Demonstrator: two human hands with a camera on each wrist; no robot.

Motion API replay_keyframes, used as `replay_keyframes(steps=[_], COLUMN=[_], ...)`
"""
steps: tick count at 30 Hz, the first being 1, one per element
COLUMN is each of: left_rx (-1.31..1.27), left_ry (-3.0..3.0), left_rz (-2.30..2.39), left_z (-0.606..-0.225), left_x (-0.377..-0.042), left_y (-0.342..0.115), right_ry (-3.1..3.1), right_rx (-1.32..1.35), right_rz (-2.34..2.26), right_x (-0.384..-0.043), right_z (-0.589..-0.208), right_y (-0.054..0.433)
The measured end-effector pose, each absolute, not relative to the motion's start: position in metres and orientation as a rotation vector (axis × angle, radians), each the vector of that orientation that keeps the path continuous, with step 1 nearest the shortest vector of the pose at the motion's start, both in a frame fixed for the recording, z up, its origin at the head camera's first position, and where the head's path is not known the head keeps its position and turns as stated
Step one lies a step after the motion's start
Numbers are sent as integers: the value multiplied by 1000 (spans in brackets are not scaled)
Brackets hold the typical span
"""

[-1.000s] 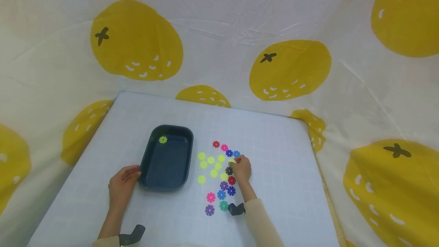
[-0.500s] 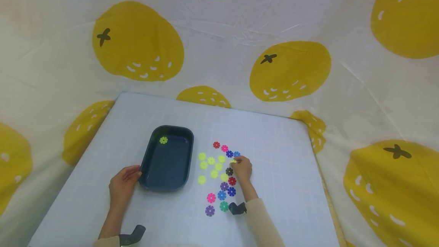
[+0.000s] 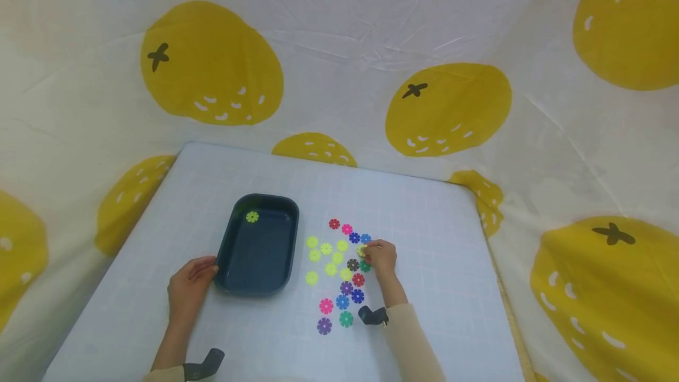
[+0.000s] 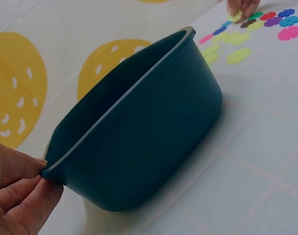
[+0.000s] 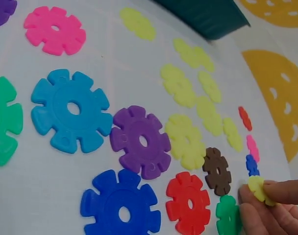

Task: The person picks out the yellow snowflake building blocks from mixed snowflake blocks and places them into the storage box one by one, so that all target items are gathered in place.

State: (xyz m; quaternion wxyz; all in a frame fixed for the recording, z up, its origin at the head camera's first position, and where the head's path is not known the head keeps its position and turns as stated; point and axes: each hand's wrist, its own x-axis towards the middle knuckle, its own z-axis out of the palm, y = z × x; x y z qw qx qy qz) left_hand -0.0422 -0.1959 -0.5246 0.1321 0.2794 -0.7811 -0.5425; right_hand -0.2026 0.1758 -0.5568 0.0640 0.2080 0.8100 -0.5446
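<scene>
Left of centre, the left hand (image 3: 190, 287) pinches the teal plastic tub (image 3: 256, 261) by its rim, probably to steady it, while right of centre the right hand (image 3: 383, 255) pinches a yellow notched disc (image 5: 257, 188).

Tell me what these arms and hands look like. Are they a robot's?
No, they are a person's: a left hand and a right hand, both without gloves. The right sleeve is plain beige; so is the left sleeve, mostly out of frame. The left wrist device and right wrist device are dark and angular.
</scene>
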Motion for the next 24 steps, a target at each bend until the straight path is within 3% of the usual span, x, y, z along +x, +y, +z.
replay_keyframes(steps=[13,24], left_rx=[822,833], left_ry=[-2304,-2299], left_rz=[-1563,-1558], left_z=[-530,-530], left_x=[-42,-41], left_y=[-199,-197], right_ry=[2040,1991], right_rx=[816,757], right_rz=[-1874,-1958], right_x=[-215,-232], right_z=[-548,-522], right_y=[181,176])
